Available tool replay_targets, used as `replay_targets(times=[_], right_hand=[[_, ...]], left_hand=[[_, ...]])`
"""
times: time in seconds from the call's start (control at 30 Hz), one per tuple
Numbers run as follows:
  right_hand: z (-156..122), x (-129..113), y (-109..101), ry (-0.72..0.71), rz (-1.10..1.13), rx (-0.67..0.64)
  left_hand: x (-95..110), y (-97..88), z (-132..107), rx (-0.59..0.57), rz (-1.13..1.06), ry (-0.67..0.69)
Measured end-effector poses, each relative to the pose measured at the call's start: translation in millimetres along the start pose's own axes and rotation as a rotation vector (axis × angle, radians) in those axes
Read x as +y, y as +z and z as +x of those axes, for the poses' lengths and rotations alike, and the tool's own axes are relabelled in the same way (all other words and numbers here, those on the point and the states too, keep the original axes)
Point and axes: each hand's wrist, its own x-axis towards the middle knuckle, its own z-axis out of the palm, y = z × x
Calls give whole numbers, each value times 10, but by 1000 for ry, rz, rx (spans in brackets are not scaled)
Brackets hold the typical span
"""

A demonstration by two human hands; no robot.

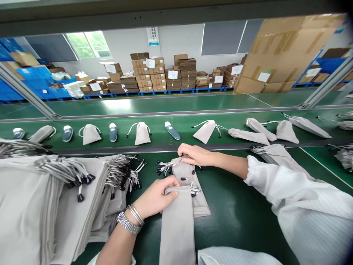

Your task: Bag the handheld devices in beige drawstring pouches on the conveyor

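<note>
My left hand (156, 197) is closed on the top edge of a long grey drawstring pouch (178, 228) that lies on the green table (237, 213). A watch and bangles sit on that wrist. My right hand (194, 154) reaches in from the right in a white sleeve and presses, fingers curled, on the mouth of a second grey pouch (197, 200) lying under the first. Its cords with black tips (164, 167) fan out to the left of the hand.
A big stack of flat grey pouches (41, 198) fills the left of the table. Beyond my hands a green conveyor belt (165, 145) carries filled pouches (142, 133) and small grey-blue items (172, 130). More pouches (271, 152) lie right. Cardboard boxes (149, 73) stand behind.
</note>
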Motion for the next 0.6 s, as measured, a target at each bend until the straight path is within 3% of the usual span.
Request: replay_targets(times=[0.17, 0.3, 0.4, 0.53, 0.6], right_hand=[[-66, -16, -66, -95, -353, 41], [-88, -74, -106, -156, -507, -17], [-95, -115, -91, -28, -443, -32], [-89, -111, -12, 280, -157, 77], [-73, -96, 35, 328, -40, 121]], left_hand=[[3, -3, 15, 16, 1, -3], [6, -5, 15, 6, -3, 2], [8, -6, 12, 10, 11, 8], [9, -8, 19, 0, 48, -3], [6, -9, 24, -9, 71, -17]])
